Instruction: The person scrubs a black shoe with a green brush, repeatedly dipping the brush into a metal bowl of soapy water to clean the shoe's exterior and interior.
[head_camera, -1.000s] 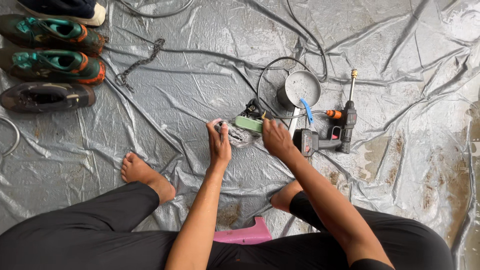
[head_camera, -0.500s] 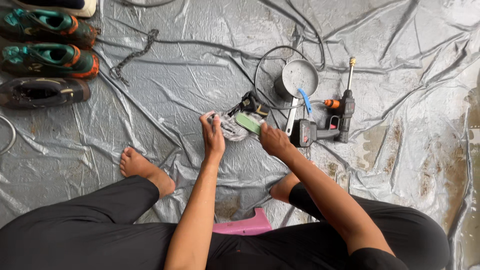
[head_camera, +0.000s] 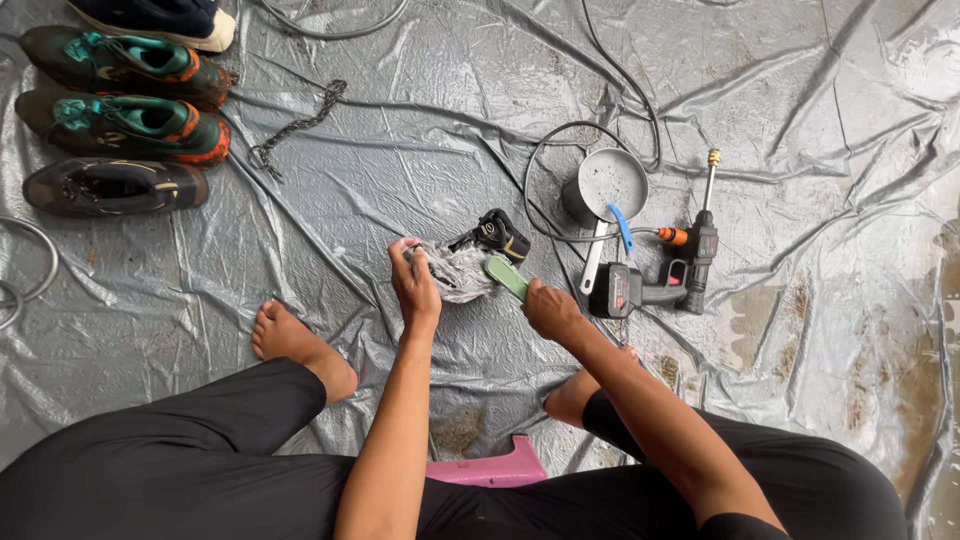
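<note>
I sit low over a grey plastic sheet (head_camera: 420, 130). My left hand (head_camera: 415, 287) grips a dark shoe (head_camera: 470, 262) by one end; most of it is covered in grey-white foam, and its black and yellow end points away from me. My right hand (head_camera: 551, 311) holds a green brush (head_camera: 507, 276) and presses it against the right side of the foamy shoe. Both my bare feet rest on the sheet, the left foot (head_camera: 300, 345) out to the left of my arm.
Three more shoes (head_camera: 120, 125) lie in a row at the far left, beside a short chain (head_camera: 295, 125). To the right stand a metal pot (head_camera: 605, 185) with a blue brush (head_camera: 622, 225), a cordless spray gun (head_camera: 665, 275) and a black hose (head_camera: 560, 140). A pink stool (head_camera: 495, 470) is under me.
My right hand has drawn the green brush back toward me along the shoe. My left hand has kept its hold on the shoe and shifted slightly left.
</note>
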